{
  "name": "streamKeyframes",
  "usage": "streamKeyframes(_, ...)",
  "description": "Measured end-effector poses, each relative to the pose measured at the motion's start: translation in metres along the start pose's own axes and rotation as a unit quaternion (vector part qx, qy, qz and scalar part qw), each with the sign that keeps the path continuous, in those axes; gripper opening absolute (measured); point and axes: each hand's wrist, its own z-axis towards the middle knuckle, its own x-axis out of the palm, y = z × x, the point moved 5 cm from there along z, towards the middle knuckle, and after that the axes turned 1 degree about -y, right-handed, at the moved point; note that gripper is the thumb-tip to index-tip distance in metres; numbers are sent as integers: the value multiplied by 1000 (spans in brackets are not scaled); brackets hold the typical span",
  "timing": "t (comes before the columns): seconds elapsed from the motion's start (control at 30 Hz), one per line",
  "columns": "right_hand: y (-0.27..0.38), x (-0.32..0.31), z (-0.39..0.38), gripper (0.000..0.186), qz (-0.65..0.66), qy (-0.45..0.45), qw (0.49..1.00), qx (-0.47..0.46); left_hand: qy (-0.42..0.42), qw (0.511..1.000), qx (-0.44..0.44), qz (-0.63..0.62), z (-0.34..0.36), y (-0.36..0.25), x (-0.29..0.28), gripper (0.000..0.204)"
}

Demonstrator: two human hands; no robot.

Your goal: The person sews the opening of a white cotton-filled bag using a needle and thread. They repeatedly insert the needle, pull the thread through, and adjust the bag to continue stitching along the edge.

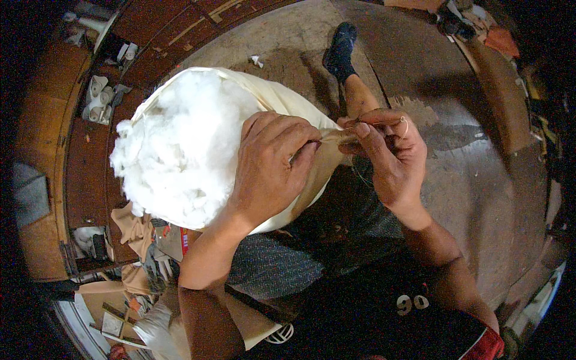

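Observation:
A large cream fabric cushion cover (287, 97) lies across my lap, its wide mouth turned to the left. White fluffy fibre stuffing (183, 147) fills it and bulges out of the mouth. My left hand (273, 159) is closed over the cover's right side, fingers bent and pinching a gathered bit of its cloth. Just to the right, my right hand (393, 159) is closed too, with thumb and fingertips together at the same stretched cloth. A thin needle (384, 123) appears to lie along its fingers, with a pale loop of thread (407, 127) at the far end.
Brown wooden drawers (162, 30) and a cabinet with open compartments (99, 99) stand at the left. My outstretched foot in a dark sock (342, 51) rests on the worn floor (468, 198). Cloth scraps (132, 231) and clutter lie at lower left. A tuft of stuffing (257, 60) is on the floor.

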Motion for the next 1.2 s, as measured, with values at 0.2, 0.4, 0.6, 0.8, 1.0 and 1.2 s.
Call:
streamKeyframes(0.2, -4, -5, 3, 12, -53, 25, 998, 11, 8, 1000, 2, 2, 1, 0, 0, 8)
streamKeyframes(0.4, -7, -8, 6, 11, -58, 27, 998, 16, 8, 1000, 7, -1, 2, 0, -1, 8)
streamKeyframes(0.6, -6, -8, 6, 14, -44, 38, 997, 46, 6, 1000, 5, -11, 2, -1, -2, 8)
streamKeyframes(0.8, -4, -7, 7, 15, -58, 48, 996, 54, 12, 1000, 6, 0, 2, -1, -1, 8)
streamKeyframes(1.0, -3, -5, 8, 16, -73, 60, 994, 60, 6, 1000, 12, -3, 2, 0, -2, 7)
streamKeyframes(1.2, -6, -6, 9, 15, -90, 91, 987, 96, -3, 1000, 13, -3, 2, -1, -2, 7)
